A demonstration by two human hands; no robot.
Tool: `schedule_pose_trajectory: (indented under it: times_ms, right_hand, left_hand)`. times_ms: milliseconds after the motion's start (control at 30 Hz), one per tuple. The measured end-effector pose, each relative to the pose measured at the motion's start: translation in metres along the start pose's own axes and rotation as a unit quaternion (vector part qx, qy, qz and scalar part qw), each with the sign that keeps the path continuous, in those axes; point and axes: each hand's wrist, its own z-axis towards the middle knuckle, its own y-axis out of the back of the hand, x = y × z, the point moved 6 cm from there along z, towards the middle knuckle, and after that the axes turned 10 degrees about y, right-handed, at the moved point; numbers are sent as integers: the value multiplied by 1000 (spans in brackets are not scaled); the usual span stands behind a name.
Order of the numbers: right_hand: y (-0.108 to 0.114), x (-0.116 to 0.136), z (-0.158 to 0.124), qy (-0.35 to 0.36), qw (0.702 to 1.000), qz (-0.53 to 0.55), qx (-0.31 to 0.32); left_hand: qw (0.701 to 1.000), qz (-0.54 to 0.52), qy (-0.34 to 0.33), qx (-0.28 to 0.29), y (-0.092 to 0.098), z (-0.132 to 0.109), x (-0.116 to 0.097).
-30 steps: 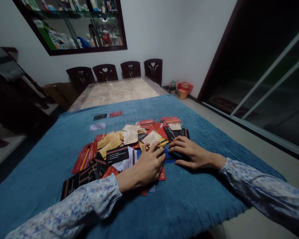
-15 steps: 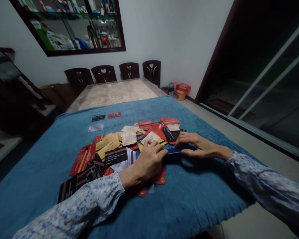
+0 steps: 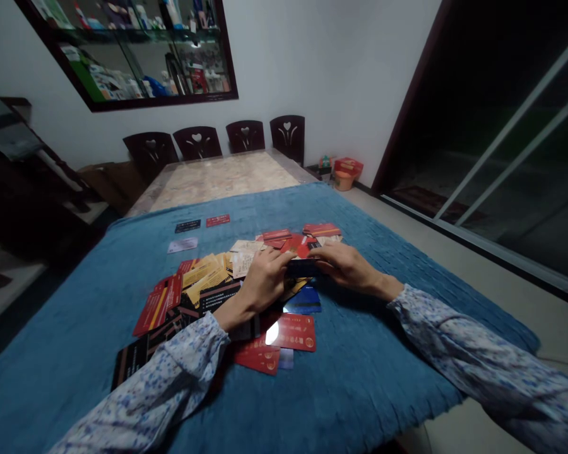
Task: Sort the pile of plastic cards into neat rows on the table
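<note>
Blue cloth (image 3: 355,378) covers the near part of a long table and gives the cards a soft bed, likely one that checks sliding. Nearest, red cards (image 3: 291,332) overlap face-up at the heap's front edge, one carrying a bright glare, with a lilac card (image 3: 286,358) partly beneath them. Just behind, a blue card (image 3: 307,299) lies flat. To the left, black cards (image 3: 139,354) fan out from under the forearm.

Above the heap, a dark card (image 3: 301,268) is held nearly edge-on between the two hands; whether it is single or several cannot be told. The left hand (image 3: 265,277) has its fingers curled close together, pinching the left end; the right hand (image 3: 353,270) has its fingers gathered, tips at the right end. Both thumbs are poorly shown. Gripping opposite ends presumably keeps the piece level and steady.

Behind the left hand lie yellow cards (image 3: 208,284) and cream cards (image 3: 242,265), loosely overlapped. Farther off, three separate cards (image 3: 187,226), one dark, one red and one pale, lie apart without overlapping, so each presumably stays distinct. Beyond them come bare tabletop (image 3: 218,171), chairs (image 3: 288,133) and a glass-shelved wall cabinet (image 3: 189,98).
</note>
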Motion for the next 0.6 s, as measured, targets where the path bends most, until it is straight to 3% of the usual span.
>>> schedule_pose_trajectory:
  times_ms: [300,600]
  right_hand:
    - [-14,19,-4,-10,993,-98,60]
    - [-17,21,-3,-47,993,-107,32]
  left_hand:
    - [998,68,9,-16,-3,-6,-1]
    - [998,14,61,-10,-2,-5,9]
